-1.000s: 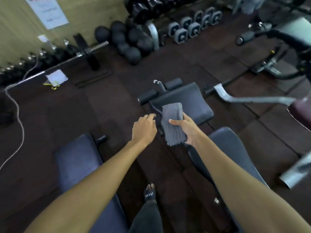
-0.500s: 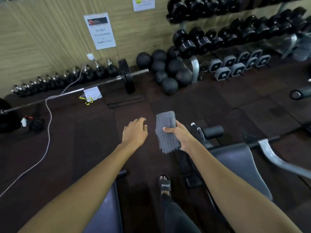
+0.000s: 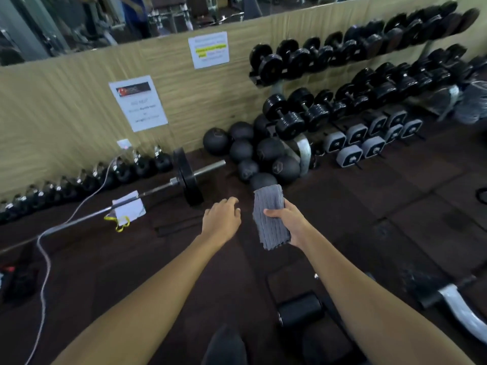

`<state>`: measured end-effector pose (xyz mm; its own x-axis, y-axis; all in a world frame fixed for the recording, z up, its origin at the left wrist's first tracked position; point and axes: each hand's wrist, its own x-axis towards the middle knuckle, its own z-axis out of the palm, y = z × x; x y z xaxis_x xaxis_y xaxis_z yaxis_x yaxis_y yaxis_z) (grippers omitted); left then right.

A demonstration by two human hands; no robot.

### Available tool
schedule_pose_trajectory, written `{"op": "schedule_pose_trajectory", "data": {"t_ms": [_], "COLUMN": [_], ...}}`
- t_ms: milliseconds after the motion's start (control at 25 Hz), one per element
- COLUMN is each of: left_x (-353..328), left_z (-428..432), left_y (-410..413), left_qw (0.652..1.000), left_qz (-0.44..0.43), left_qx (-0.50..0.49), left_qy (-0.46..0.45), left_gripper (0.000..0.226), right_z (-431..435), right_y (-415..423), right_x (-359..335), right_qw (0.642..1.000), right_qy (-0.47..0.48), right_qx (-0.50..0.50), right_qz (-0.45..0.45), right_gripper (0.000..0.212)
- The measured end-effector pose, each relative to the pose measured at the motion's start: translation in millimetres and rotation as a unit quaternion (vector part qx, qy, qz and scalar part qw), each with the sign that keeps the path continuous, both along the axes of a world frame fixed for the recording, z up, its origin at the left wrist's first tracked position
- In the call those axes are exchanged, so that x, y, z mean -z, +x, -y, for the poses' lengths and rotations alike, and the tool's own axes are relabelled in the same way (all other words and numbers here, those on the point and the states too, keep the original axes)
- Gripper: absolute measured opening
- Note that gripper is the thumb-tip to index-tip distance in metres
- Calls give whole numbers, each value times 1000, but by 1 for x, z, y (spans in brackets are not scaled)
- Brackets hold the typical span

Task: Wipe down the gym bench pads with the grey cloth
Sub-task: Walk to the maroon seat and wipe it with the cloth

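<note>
The grey cloth (image 3: pixel 270 206), ribbed and folded into a long rectangle, is hanging upright in mid-air above the dark rubber-tiled floor (image 3: pixel 382 206). The right hand (image 3: pixel 291 222) is gripping its right edge, with the thumb lying across the front and the fingers wrapping out of sight behind. The left hand (image 3: pixel 221 219) is hovering just beside the cloth, palm down, its fingers (image 3: pixel 233 202) loosely curling and holding nothing. A black cylindrical roller pad (image 3: pixel 300 310) is showing below the right forearm. Round matte medicine balls (image 3: pixel 241 151) are sitting heaped by the wall beyond.

A single head-worn wide-angle camera looks forward and down along both outstretched arms, close, toward the dumbbell rack (image 3: pixel 355 83) and wall (image 3: pixel 66 106).
</note>
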<state>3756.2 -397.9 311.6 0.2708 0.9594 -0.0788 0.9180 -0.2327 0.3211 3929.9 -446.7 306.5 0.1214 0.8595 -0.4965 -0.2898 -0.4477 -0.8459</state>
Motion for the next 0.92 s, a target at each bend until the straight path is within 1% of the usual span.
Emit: {"op": "schedule_pose_trajectory", "data": {"t_ms": [120, 280, 360, 440, 520, 640, 760, 920], "left_x": [10, 17, 14, 7, 3, 6, 18, 33], "left_z": [-97, -239, -291, -329, -354, -374, -373, -354], "left_y": [42, 120, 164, 212, 266, 362, 461, 591], "left_qw": [999, 987, 976, 963, 945, 909, 866, 815], "left_qz": [4, -2, -7, -6, -6, -6, -8, -20], "left_qx": [54, 158, 217, 269, 327, 417, 499, 578], "left_qy": [4, 16, 23, 21, 15, 4, 3, -8], "left_gripper": [36, 34, 34, 34, 34, 35, 36, 36], "right_z": [-79, -188, -223, -240, -248, -252, -247, -229], "right_y": [33, 93, 124, 158, 194, 259, 328, 423], "right_x": [12, 21, 17, 14, 15, 22, 37, 53], "right_qw": [999, 989, 978, 965, 947, 909, 869, 810], "right_qy": [10, 25, 25, 22, 18, 6, 5, 12], "right_qx": [44, 146, 206, 260, 319, 416, 495, 586], "right_qz": [5, 3, -9, -16, -21, -13, -14, -23], "right_gripper": [39, 35, 33, 36, 39, 42, 36, 34]}}
